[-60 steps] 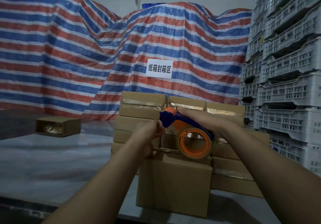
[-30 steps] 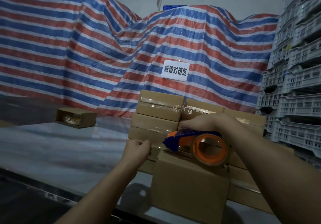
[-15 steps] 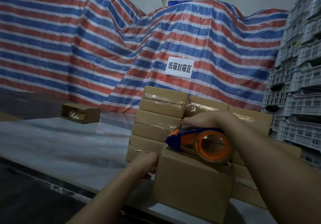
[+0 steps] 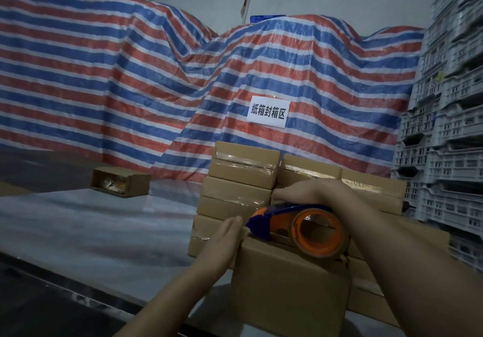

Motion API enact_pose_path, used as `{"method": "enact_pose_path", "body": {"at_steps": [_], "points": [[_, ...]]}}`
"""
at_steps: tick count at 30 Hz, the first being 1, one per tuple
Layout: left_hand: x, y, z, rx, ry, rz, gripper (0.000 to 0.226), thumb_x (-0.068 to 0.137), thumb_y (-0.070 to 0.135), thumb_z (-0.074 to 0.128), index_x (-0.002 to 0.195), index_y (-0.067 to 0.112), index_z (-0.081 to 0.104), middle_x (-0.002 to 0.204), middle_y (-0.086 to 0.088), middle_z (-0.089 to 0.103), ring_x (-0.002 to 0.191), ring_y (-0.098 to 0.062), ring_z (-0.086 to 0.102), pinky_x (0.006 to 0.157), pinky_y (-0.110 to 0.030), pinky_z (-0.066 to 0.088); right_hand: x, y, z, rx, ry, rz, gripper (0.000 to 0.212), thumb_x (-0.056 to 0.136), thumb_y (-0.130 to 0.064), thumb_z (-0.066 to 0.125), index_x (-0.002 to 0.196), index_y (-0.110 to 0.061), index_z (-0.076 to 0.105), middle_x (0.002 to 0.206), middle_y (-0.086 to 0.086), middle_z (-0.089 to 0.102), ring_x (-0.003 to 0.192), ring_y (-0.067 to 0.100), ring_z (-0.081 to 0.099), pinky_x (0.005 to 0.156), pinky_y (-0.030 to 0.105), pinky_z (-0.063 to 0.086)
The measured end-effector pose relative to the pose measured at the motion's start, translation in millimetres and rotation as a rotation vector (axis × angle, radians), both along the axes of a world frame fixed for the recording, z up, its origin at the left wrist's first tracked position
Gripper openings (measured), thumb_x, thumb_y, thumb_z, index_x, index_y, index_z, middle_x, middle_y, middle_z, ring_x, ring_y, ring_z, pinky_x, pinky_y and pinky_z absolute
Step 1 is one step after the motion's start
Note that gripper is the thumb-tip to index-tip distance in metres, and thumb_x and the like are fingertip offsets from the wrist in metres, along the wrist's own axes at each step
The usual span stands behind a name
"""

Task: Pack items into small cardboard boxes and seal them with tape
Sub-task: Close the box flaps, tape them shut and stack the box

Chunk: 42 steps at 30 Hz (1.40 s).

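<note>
cardboard box in hand: a brown carton stands at the lower centre of the frame, on the near edge of the pale table, touching the stack of sealed cartons behind it.
tape dispenser: the orange and blue tape dispenser lies on the carton's top face, roll toward the right of the frame, blue nose toward the left.
long axis: the dispenser's length runs left to right across the frame, along the carton's top edge; the nose sits at the carton's left end.
right hand: the right hand is curled over the top of the dispenser and grips it from above.
left hand: the left hand lies flat with straight fingers against the carton's left side, touching the cardboard just below the nose.
step: judged as sealing, with the tape end being pressed onto the left side of the carton.
next move: likely a pull of the dispenser toward the right along the top seam; this calls for the left hand to hold the carton and pin the tape end, and for the nose to stay low.
unclear: the tape strip itself is too dim to see.
other things: an open box with packets sits at middle left, well apart; a striped tarpaulin fills the back, bearing a white sign; grey crates stand at the right.
</note>
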<state>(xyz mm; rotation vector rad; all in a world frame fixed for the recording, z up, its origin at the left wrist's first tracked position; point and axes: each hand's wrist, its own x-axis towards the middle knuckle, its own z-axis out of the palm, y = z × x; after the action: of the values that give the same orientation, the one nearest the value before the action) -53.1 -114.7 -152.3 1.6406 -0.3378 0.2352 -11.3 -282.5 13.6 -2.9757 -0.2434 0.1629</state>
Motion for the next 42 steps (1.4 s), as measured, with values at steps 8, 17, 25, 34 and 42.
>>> {"method": "enact_pose_path", "body": {"at_steps": [8, 17, 25, 34, 42], "points": [[-5, -1, -8, 0.244, -0.117, -0.087, 0.068, 0.06, 0.092, 0.048, 0.123, 0.069, 0.035, 0.103, 0.031, 0.052, 0.091, 0.01, 0.056, 0.068, -0.009, 0.043, 0, 2, 0, -0.023, -0.024, 0.018, 0.03, 0.106, -0.043, 0.035, 0.103, -0.021, 0.055, 0.071, -0.008, 0.053, 0.061, 0.006, 0.047, 0.059, 0.022, 0.039], [8, 10, -8, 0.784, -0.563, 0.349, 0.08, 0.075, 0.092, 0.015, 0.134, 0.045, 0.041, 0.095, 0.022, 0.062, 0.073, 0.004, 0.05, 0.062, -0.016, 0.035, -14, 4, 9, -0.101, 0.015, -0.019, 0.036, 0.103, -0.05, 0.043, 0.093, -0.022, 0.064, 0.056, -0.008, 0.06, 0.045, 0.004, 0.055, 0.058, 0.022, 0.045], [11, 10, -9, 0.864, -0.484, 0.334, 0.097, 0.071, 0.094, 0.005, 0.145, 0.041, 0.038, 0.121, 0.01, 0.064, 0.084, -0.001, 0.051, 0.072, -0.027, 0.041, -21, -38, 24, -0.106, 0.019, -0.101, 0.048, 0.096, -0.064, 0.047, 0.106, -0.021, 0.066, 0.07, -0.003, 0.068, 0.063, 0.012, 0.064, 0.067, 0.024, 0.053], [1, 10, 19, 0.68, -0.242, 0.081, 0.1, 0.069, 0.093, 0.018, 0.139, 0.027, 0.048, 0.132, 0.002, 0.06, 0.102, 0.001, 0.053, 0.08, -0.022, 0.042, -35, -49, 4, -0.379, -0.036, -0.121, 0.031, 0.106, -0.051, 0.036, 0.098, -0.03, 0.058, 0.084, -0.007, 0.063, 0.071, 0.003, 0.061, 0.064, 0.021, 0.039], [-14, -17, 25, 1.079, -0.505, 0.15, 0.092, 0.072, 0.09, 0.024, 0.135, 0.028, 0.049, 0.139, 0.004, 0.052, 0.12, -0.012, 0.05, 0.092, -0.027, 0.042, -29, -54, 2, -0.4, -0.005, 0.0, 0.035, 0.107, -0.036, 0.041, 0.133, -0.017, 0.056, 0.118, 0.011, 0.063, 0.101, 0.026, 0.063, 0.075, 0.024, 0.043]]}}
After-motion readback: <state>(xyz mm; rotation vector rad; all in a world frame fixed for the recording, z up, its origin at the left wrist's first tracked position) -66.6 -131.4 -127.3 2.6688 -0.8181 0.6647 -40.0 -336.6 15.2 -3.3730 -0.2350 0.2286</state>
